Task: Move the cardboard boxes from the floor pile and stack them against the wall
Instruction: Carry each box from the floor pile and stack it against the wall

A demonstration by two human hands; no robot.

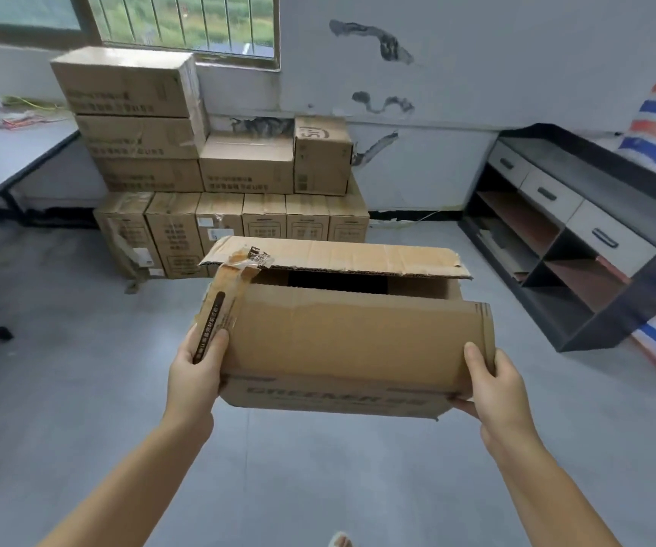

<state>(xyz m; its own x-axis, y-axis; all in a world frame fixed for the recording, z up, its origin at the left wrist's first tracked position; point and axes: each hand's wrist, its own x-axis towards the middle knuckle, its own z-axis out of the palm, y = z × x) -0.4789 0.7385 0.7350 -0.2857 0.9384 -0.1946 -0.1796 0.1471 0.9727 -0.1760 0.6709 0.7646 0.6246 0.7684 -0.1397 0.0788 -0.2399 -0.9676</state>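
Cardboard makes up the load: one open-topped box is carried clear of the floor, directly in front of the person.

Head view, grip. The left hand clasps the box's left end, thumb laid over the taped corner, fingers wrapped out of sight underneath. The right hand clasps the right end in the same way, thumb on the near face, fingers curled under the bottom edge. Support from below at both ends probably keeps the box level and prevents sagging, since its top is unsealed. The rear flap stands up, loose and torn, beyond both hands; the near flap is folded down over the front face between the thumbs.

Head view, destination. Ahead of the hands and slightly left, well apart from the carried box, a stack of boxes stands against the wall under a window. Its bottom row stands on end; flat boxes rise in steps above it, highest at the left. The lower right step appears the easiest landing place.

Head view, surroundings. Right of the right hand stands a shelf unit with drawers; left of the left hand, a table.
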